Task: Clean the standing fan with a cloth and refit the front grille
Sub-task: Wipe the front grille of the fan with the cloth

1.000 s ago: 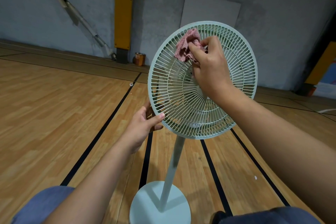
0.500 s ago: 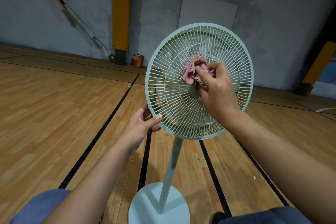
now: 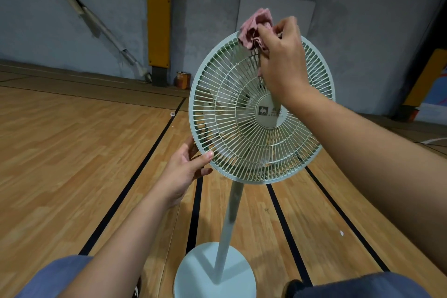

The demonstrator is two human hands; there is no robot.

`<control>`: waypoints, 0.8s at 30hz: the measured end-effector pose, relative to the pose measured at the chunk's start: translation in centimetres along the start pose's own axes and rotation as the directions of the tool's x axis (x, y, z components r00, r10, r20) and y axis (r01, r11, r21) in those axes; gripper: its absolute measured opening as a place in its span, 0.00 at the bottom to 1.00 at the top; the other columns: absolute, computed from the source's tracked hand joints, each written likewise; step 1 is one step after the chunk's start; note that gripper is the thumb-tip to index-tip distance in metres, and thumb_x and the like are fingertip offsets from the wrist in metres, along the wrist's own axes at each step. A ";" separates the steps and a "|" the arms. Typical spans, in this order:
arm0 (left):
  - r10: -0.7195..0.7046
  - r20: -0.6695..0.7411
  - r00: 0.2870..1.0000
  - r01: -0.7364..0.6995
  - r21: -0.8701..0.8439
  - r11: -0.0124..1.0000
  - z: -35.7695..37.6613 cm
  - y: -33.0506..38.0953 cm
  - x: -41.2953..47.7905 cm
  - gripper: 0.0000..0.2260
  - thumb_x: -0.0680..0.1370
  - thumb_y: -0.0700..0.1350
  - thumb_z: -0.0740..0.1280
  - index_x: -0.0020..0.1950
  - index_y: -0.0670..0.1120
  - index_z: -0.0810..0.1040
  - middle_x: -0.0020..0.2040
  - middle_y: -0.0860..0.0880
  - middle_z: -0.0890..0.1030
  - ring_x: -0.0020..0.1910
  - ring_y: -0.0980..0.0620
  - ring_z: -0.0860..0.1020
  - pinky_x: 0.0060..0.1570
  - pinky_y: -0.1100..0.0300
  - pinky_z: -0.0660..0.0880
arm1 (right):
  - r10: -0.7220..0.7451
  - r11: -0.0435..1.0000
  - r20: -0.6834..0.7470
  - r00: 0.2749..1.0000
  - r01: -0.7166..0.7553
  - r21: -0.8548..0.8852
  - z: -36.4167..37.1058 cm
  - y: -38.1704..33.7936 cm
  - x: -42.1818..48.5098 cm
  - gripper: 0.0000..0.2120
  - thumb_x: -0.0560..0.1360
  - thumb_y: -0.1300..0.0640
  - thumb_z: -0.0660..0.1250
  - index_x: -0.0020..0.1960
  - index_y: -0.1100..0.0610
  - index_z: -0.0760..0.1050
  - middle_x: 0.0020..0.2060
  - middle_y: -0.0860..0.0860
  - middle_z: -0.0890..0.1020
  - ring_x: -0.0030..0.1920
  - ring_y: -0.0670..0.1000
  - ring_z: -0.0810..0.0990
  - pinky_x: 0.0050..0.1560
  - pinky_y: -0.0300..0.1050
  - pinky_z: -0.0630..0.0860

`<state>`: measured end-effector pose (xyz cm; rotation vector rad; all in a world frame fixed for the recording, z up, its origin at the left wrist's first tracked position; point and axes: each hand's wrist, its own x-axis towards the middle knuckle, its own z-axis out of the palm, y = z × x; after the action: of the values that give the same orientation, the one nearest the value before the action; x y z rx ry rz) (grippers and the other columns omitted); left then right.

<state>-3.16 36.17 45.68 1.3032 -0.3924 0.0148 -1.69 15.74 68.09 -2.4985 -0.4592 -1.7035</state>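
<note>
Now R hand (image 3: 281, 60) grips cloth (image 3: 254, 29) atop upright fan (image 3: 242, 116) (L hand (image 3: 186, 172) pinches rim).

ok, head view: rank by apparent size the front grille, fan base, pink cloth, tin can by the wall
1. front grille
2. fan base, partly cut off by the frame edge
3. pink cloth, bunched, partly hidden
4. tin can, farthest away, so it looks smaller

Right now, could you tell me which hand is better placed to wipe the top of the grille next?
The right hand, probably: it grips the cloth right at the grille's top rim. The left hand holds the lower left rim, steadying the fan, and has no cloth.
</note>
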 end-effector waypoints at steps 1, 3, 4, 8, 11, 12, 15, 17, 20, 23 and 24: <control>-0.002 -0.005 1.000 0.002 -0.003 1.000 0.0 0.0 0.0 0.23 0.82 0.42 0.72 0.76 0.55 0.73 0.66 0.53 0.85 0.63 0.51 0.85 0.54 0.55 0.82 | 0.005 1.000 0.000 1.000 -0.005 0.002 0.0 0.0 0.1 0.19 0.79 0.68 0.67 0.69 0.63 0.78 0.59 0.61 0.74 0.56 0.58 0.74 0.50 0.46 0.75; -0.002 -0.013 1.000 0.002 -0.003 1.000 0.1 -0.1 0.0 0.23 0.82 0.42 0.72 0.76 0.55 0.73 0.66 0.53 0.85 0.63 0.51 0.85 0.55 0.53 0.82 | 0.001 1.000 0.013 1.000 -0.001 0.008 -0.3 0.0 -0.2 0.19 0.78 0.70 0.67 0.68 0.63 0.78 0.58 0.61 0.73 0.56 0.58 0.74 0.50 0.50 0.79; 0.000 -0.016 1.000 0.000 -0.002 1.000 0.1 -0.1 0.0 0.23 0.82 0.43 0.72 0.76 0.55 0.73 0.66 0.53 0.85 0.63 0.51 0.85 0.56 0.53 0.81 | -0.002 1.000 0.024 1.000 0.002 0.013 -0.5 0.0 -0.6 0.19 0.77 0.71 0.67 0.67 0.63 0.78 0.58 0.62 0.73 0.56 0.59 0.74 0.50 0.52 0.80; 0.003 -0.023 1.000 -0.003 -0.003 1.000 0.2 -0.1 -0.1 0.23 0.82 0.43 0.72 0.76 0.56 0.73 0.66 0.55 0.84 0.63 0.53 0.84 0.57 0.52 0.81 | -0.013 1.000 0.094 0.995 0.010 0.029 -1.1 0.3 -3.2 0.19 0.75 0.72 0.68 0.66 0.65 0.78 0.57 0.62 0.73 0.55 0.60 0.75 0.48 0.55 0.81; 0.007 -0.028 1.000 -0.007 -0.004 1.000 0.2 0.0 -0.1 0.24 0.82 0.43 0.72 0.76 0.57 0.73 0.66 0.55 0.84 0.64 0.53 0.84 0.57 0.52 0.81 | -0.017 0.999 0.142 0.990 0.010 0.049 -1.4 0.5 -6.1 0.18 0.77 0.71 0.69 0.67 0.66 0.78 0.58 0.63 0.73 0.54 0.61 0.75 0.47 0.55 0.82; 0.008 -0.030 1.000 -0.008 -0.004 1.000 0.2 0.0 0.0 0.23 0.82 0.43 0.72 0.76 0.57 0.73 0.66 0.55 0.84 0.64 0.53 0.84 0.57 0.52 0.81 | -0.013 0.999 0.149 0.989 0.005 0.052 -1.5 0.5 -6.9 0.18 0.77 0.70 0.70 0.67 0.67 0.78 0.57 0.63 0.73 0.54 0.61 0.75 0.47 0.57 0.82; 0.010 -0.029 1.000 -0.011 -0.007 1.000 0.2 -0.1 0.0 0.23 0.82 0.42 0.72 0.76 0.57 0.74 0.66 0.54 0.85 0.64 0.52 0.84 0.58 0.50 0.81 | 0.002 0.997 0.156 0.988 -0.014 0.077 -1.6 0.8 -9.1 0.20 0.76 0.70 0.72 0.68 0.68 0.78 0.57 0.64 0.74 0.53 0.63 0.76 0.45 0.60 0.82; 0.009 -0.024 1.000 -0.009 -0.012 1.000 0.2 -0.1 0.1 0.24 0.82 0.42 0.72 0.76 0.57 0.73 0.66 0.54 0.84 0.63 0.51 0.84 0.59 0.50 0.81 | 0.002 0.996 0.148 0.989 -0.015 0.087 -1.6 1.0 -9.8 0.23 0.74 0.71 0.74 0.68 0.67 0.78 0.57 0.64 0.74 0.54 0.63 0.76 0.46 0.60 0.82; 0.007 -0.018 1.000 -0.008 -0.022 1.000 0.3 -0.1 0.0 0.23 0.82 0.42 0.72 0.75 0.57 0.74 0.66 0.54 0.84 0.64 0.52 0.84 0.60 0.49 0.81 | 0.038 0.992 0.146 0.989 -0.054 0.111 -1.7 1.2 -9.8 0.25 0.74 0.71 0.74 0.70 0.65 0.78 0.58 0.62 0.73 0.55 0.61 0.76 0.47 0.58 0.82; -0.002 -0.020 1.000 0.001 -0.041 0.999 0.3 -0.1 0.0 0.22 0.82 0.41 0.72 0.75 0.56 0.74 0.66 0.53 0.85 0.64 0.50 0.84 0.60 0.48 0.81 | 0.038 0.992 0.123 0.992 -0.052 0.112 -1.7 1.2 -8.8 0.20 0.77 0.69 0.73 0.68 0.64 0.79 0.57 0.60 0.74 0.53 0.59 0.76 0.47 0.58 0.82; -0.004 -0.021 1.000 0.003 -0.046 0.999 0.2 -0.1 0.0 0.22 0.82 0.41 0.72 0.75 0.55 0.74 0.66 0.53 0.85 0.64 0.50 0.84 0.61 0.48 0.81 | 0.037 0.994 0.119 0.992 -0.049 0.102 -1.7 1.2 -8.2 0.19 0.77 0.68 0.72 0.68 0.64 0.79 0.57 0.60 0.74 0.53 0.60 0.76 0.46 0.58 0.82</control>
<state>-3.21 35.93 45.63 1.2579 -0.3702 0.0167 -5.63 12.57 61.28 -2.5227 -0.4870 -1.4836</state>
